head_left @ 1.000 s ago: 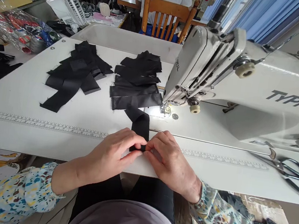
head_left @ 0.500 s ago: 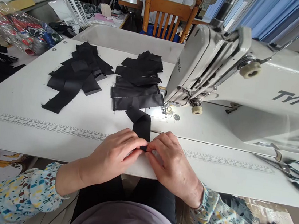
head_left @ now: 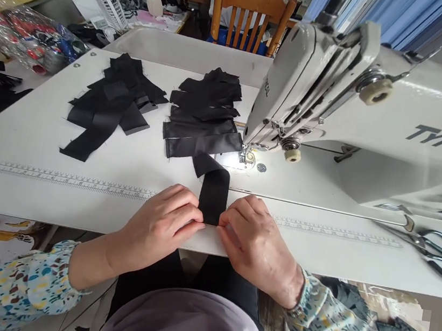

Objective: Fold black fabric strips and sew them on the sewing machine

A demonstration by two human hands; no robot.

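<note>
A black fabric strip [head_left: 213, 191] lies on the white sewing table [head_left: 25, 134], running from the near edge up toward the needle of the white sewing machine [head_left: 335, 104]. My left hand [head_left: 158, 228] pinches the strip's near left corner with curled fingers. My right hand [head_left: 254, 240] pinches the near right corner the same way. Both hands rest at the table's front edge, a strip's width apart. The strip's near end shows flat between my fingertips.
Two heaps of black strips lie behind: one [head_left: 109, 102] at the left, one [head_left: 206, 112] beside the machine head. Scissors [head_left: 433, 250] rest at the right. A printed ruler [head_left: 72, 181] runs along the table. A wooden chair [head_left: 248, 17] with a seated person stands beyond.
The strip's near end, bunched between my fingertips before, now lies spread flat and wider. My hands have drawn slightly apart to its two corners.
</note>
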